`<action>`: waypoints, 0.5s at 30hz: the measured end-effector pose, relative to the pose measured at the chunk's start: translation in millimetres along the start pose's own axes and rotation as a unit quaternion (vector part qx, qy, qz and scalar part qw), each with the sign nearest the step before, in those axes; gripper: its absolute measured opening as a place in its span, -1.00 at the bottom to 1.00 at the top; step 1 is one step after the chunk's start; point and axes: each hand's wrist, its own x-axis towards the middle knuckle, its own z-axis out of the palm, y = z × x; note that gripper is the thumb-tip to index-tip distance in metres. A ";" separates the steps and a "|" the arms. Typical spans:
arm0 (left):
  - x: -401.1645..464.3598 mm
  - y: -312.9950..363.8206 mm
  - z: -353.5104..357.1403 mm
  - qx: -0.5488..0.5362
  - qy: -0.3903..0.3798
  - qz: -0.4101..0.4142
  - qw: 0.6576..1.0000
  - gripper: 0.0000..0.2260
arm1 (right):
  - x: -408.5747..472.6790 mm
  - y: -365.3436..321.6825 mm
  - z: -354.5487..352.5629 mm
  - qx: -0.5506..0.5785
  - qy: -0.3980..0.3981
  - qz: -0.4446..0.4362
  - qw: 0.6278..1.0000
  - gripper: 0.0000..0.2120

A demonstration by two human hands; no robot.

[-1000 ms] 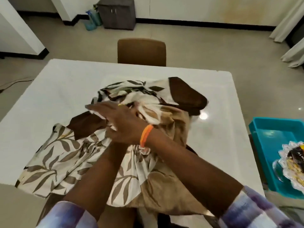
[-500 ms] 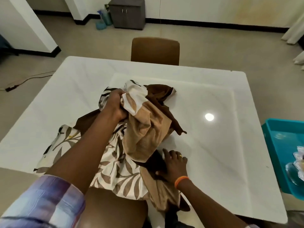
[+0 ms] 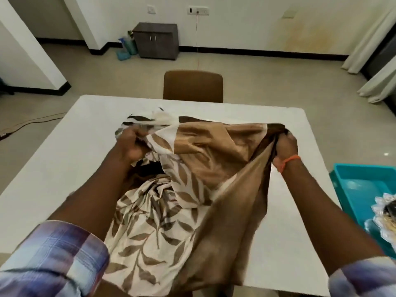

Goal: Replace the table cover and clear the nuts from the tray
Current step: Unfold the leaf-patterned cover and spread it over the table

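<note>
Cloth [image 3: 192, 189] — the leaf-printed table cover with its tan and dark brown border — is now lifted and stretched between two hands, where half a second ago it sat bunched in a heap with the right hand pressed flat on its lower folds. That hand has come up and out to the right, so the top edge is pulled taut across the middle of the white table [image 3: 64, 168]; this looks like the opening-out step, finding an edge before spreading.

The left hand [image 3: 130, 144] is closed in a fist around a gathered wad of the printed part, fingers curled under. The right hand [image 3: 286, 144], with an orange band at the wrist, pinches the dark brown corner tightly, fabric fanning down from the grip. Between them the tan band hangs slack in the centre, and the rest trails down toward the near table edge and over it.

To the right, apart from the cloth, a teal tray [image 3: 353, 179] sits beside the table — its contents are barely in view. A brown chair [image 3: 192, 85] stands at the far side.
</note>
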 end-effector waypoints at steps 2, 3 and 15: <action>1.0 -12.8 -2.7 -0.024 0.049 -0.027 0.998 -0.86 | 0.0 -23.2 12.4 -0.028 -0.012 -0.048 0.998 -0.78; 3.5 -24.0 -2.8 0.000 0.077 -0.056 0.995 -0.88 | -6.8 -29.5 17.9 -0.073 -0.021 -0.074 0.994 -0.81; -60.9 -76.9 131.3 0.468 -0.084 0.401 0.783 -0.56 | -81.4 -32.7 54.9 -0.293 -0.185 -0.271 0.898 -0.77</action>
